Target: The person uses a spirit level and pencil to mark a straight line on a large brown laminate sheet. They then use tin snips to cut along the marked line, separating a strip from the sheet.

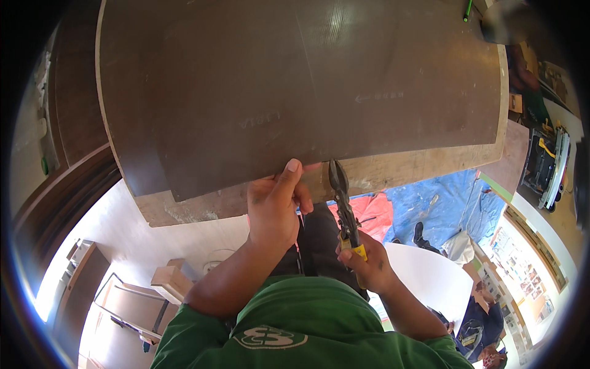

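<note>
My left hand (275, 209) pinches the front edge of a dark brown sheet (307, 74), thumb on top and fingers curled beneath. The sheet lies over a pale wooden board (387, 161) and has faint handwritten marks and a line on it. My right hand (369, 264) is closed round the yellow handles of metal snips (341, 197). The snips point away from me, their tip at the sheet's front edge just right of my left hand; whether the blades bite into it I cannot tell.
A green pen (468, 10) lies at the sheet's far right. Tools (547, 166) sit on a bench at the right. Below are blue (424, 203) and red (375, 215) tarps. A person in dark clothes (476, 326) is at lower right. Wooden boxes (172, 280) stand at lower left.
</note>
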The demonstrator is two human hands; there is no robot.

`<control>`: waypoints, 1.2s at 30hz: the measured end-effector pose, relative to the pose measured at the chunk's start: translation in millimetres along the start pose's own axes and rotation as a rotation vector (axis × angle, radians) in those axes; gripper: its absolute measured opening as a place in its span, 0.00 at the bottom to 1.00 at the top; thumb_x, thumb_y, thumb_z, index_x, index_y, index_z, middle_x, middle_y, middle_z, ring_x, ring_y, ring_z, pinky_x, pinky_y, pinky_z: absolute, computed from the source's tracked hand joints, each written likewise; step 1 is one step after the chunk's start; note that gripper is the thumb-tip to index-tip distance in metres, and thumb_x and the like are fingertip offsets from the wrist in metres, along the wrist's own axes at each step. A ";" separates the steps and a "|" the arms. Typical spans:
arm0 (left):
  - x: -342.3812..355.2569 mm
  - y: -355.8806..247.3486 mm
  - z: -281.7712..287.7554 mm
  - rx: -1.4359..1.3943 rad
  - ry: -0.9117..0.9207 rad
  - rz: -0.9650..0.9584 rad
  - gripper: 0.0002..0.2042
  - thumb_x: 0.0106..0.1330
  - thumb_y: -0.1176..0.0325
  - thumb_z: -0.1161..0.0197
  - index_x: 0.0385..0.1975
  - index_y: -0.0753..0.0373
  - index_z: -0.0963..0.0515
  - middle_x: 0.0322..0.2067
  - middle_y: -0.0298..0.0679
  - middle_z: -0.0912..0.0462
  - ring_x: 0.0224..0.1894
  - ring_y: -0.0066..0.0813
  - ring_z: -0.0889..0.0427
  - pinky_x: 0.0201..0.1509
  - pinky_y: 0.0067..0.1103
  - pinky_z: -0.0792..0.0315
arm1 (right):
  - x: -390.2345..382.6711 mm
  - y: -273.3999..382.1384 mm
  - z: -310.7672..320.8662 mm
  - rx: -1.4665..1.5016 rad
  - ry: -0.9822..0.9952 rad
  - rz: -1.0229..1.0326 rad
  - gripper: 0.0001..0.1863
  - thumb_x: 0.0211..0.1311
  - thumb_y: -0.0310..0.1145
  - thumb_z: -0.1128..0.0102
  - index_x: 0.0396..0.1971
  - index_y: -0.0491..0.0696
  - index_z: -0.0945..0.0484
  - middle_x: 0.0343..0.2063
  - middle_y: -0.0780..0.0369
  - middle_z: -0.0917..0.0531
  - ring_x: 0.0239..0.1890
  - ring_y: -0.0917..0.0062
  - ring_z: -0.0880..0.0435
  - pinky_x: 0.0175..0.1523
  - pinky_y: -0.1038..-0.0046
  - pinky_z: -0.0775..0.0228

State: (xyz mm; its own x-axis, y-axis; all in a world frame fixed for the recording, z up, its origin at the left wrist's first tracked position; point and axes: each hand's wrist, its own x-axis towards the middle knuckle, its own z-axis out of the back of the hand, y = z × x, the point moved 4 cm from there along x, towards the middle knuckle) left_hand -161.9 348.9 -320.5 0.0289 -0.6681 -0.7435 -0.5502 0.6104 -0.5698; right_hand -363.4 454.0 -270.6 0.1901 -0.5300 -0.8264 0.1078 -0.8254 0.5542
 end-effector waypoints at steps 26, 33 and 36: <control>-0.9 2.4 2.5 -0.054 0.053 0.035 0.19 0.83 0.61 0.40 0.44 0.76 0.15 0.41 0.58 0.10 0.17 0.28 0.19 0.24 0.22 0.25 | 4.2 6.4 -7.0 0.070 0.049 -0.026 0.15 0.76 0.43 0.35 0.44 0.45 0.21 0.32 0.68 0.21 0.36 0.84 0.25 0.43 0.76 0.32; -0.5 0.0 -0.2 -0.039 0.046 0.051 0.21 0.83 0.60 0.40 0.46 0.78 0.17 0.32 0.56 0.11 0.19 0.28 0.19 0.23 0.23 0.26 | 4.9 5.8 -10.1 0.072 0.064 0.012 0.14 0.76 0.41 0.36 0.44 0.45 0.22 0.32 0.67 0.22 0.36 0.83 0.25 0.43 0.75 0.32; -0.6 -3.1 -0.4 0.005 0.019 0.008 0.22 0.83 0.59 0.41 0.45 0.80 0.18 0.28 0.55 0.12 0.18 0.29 0.21 0.25 0.23 0.28 | 4.6 0.9 -9.3 0.069 0.059 0.038 0.14 0.75 0.41 0.35 0.45 0.44 0.21 0.32 0.67 0.22 0.36 0.83 0.25 0.43 0.75 0.32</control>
State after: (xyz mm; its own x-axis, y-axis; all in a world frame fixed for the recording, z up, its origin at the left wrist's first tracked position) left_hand -160.6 347.3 -318.1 0.0086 -0.6716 -0.7409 -0.5459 0.6176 -0.5661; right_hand -353.4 452.6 -273.0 0.2500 -0.5507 -0.7964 0.0324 -0.8173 0.5753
